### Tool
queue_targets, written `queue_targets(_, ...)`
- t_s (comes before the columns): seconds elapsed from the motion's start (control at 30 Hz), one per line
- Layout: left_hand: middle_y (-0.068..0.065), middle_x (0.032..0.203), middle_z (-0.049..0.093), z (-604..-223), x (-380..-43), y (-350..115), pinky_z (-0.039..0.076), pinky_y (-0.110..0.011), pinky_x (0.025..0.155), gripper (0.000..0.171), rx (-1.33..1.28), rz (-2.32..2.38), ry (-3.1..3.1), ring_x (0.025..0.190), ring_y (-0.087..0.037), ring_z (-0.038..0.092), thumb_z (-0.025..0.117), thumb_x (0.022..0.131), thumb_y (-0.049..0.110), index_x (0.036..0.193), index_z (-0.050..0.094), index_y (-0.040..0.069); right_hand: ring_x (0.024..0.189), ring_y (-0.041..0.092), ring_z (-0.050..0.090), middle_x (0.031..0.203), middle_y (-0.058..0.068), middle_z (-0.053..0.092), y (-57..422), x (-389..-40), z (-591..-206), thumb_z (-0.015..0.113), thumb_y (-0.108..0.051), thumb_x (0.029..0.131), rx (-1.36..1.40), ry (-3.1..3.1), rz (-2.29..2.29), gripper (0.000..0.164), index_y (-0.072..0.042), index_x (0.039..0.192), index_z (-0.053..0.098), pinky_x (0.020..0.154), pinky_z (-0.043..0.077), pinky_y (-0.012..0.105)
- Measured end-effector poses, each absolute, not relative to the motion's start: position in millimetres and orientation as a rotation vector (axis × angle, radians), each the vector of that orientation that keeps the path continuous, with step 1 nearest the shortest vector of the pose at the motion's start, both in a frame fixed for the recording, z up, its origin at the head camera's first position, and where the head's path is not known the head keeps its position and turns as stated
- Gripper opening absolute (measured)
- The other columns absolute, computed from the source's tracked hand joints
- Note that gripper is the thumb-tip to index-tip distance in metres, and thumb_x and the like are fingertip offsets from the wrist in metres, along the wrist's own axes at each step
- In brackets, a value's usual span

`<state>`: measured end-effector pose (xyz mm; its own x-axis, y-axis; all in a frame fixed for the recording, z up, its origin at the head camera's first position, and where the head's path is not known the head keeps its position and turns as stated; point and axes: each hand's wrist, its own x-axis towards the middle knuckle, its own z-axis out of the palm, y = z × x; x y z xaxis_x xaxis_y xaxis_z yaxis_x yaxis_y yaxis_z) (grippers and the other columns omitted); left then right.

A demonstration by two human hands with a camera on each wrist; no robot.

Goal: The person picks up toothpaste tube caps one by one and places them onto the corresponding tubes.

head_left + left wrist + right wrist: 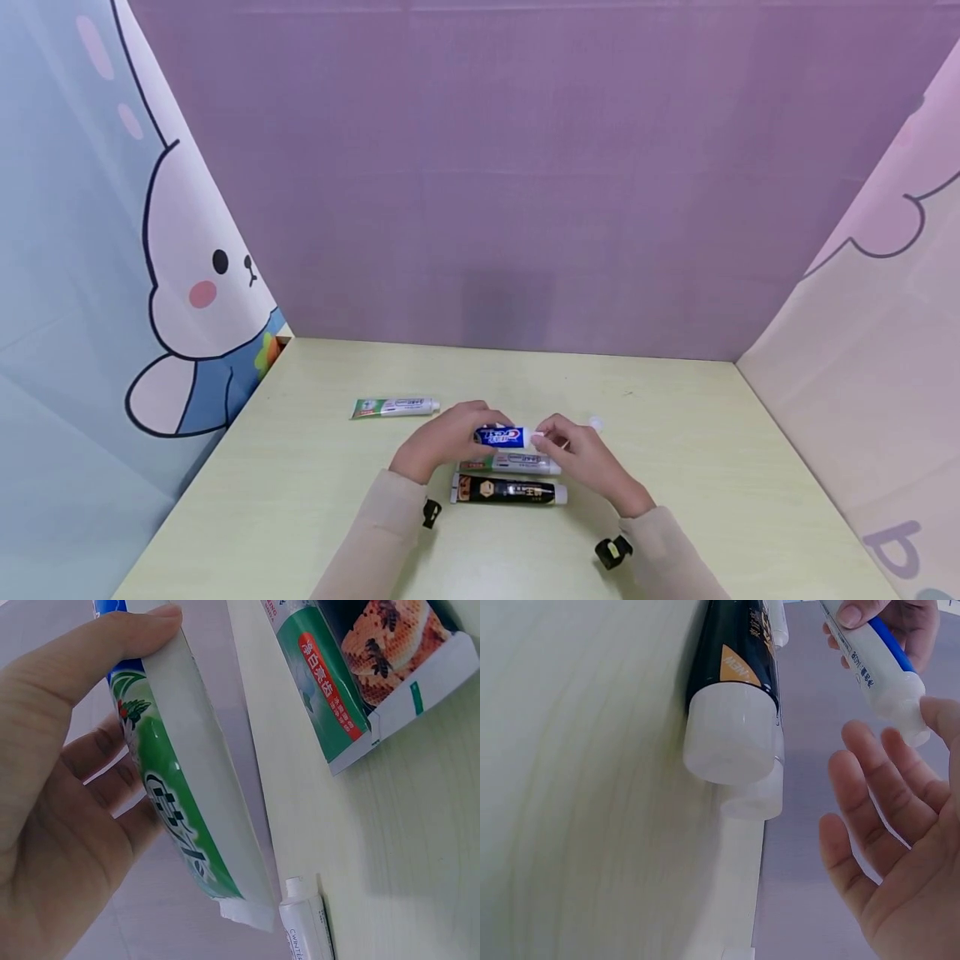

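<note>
A blue, green and white toothpaste tube (501,437) is held up above the table in my left hand (459,433). The left thumb presses one face while the fingers support the other side, as the left wrist view shows (97,750). At the tube's white cap (907,712), my right hand (581,454) pinches with thumb and index finger; its other fingers (874,787) spread loosely beside it. Below the held tube lie a green and white tube (525,464) and a black tube (517,490), side by side, caps toward the right.
Another green and white tube (395,407) lies apart, farther back on the left of the pale table (300,500). A small white round piece (596,423) rests beyond my right hand. A purple backdrop (510,183) and printed side curtains surround the table.
</note>
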<state>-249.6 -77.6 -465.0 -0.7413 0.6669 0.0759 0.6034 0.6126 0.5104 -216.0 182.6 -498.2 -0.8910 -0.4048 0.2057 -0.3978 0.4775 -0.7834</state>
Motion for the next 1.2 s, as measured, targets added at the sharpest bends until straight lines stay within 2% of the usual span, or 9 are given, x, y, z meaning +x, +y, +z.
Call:
queue_targets(0.17,0.008,0.107,0.063,-464.8,-250.0,-77.2,0.052,-0.025,0.086,0.041,1.061,0.775,2.719,0.093,-0.006,0.057,0.08,0.087,0.018,0.127,0.069,0.024,0.086,0.015,0.063,0.096,-0.007,0.066,181.9,-215.4,-498.6,0.068,-0.034,0.097,-0.754,2.707,-1.457,0.027,-0.017,0.117,0.06,0.075,0.054,0.03)
queue_targets(0.43,0.008,0.104,0.062,-462.8,-251.6,-75.8,0.052,-0.025,0.084,0.041,1.079,0.747,2.729,0.089,-0.006,0.057,0.08,0.087,0.02,0.126,0.07,0.023,0.089,0.016,0.065,0.104,-0.007,0.067,183.7,-215.9,-500.8,0.073,-0.026,0.094,-0.814,2.729,-1.512,0.024,-0.019,0.114,0.063,0.076,0.055,0.032)
queue_targets(0.77,0.009,0.105,0.062,-463.4,-252.4,-74.4,0.052,-0.024,0.084,0.041,1.072,0.734,2.73,0.09,-0.006,0.057,0.08,0.087,0.02,0.127,0.07,0.023,0.082,0.012,0.064,0.094,-0.009,0.067,182.8,-218.7,-502.8,0.074,-0.009,0.092,-0.835,2.762,-1.499,0.021,-0.017,0.109,0.066,0.073,0.056,0.031)
queue_targets(1.03,0.009,0.105,0.062,-463.4,-251.2,-74.6,0.052,-0.023,0.084,0.041,1.063,0.728,2.737,0.09,-0.006,0.057,0.08,0.087,0.02,0.127,0.07,0.024,0.08,0.01,0.062,0.089,-0.011,0.066,183.1,-217.8,-503.8,0.07,-0.02,0.096,-0.768,2.747,-1.474,0.015,-0.016,0.109,0.068,0.071,0.054,0.029)
queue_targets(1.2,0.009,0.105,0.062,-464.1,-250.4,-74.9,0.052,-0.024,0.085,0.042,1.072,0.725,2.742,0.091,-0.006,0.057,0.081,0.087,0.019,0.127,0.07,0.024,0.079,0.018,0.063,0.09,-0.008,0.067,183.9,-216.3,-503.2,0.064,-0.031,0.1,-0.743,2.7,-1.481,0.018,-0.015,0.109,0.068,0.07,0.053,0.029)
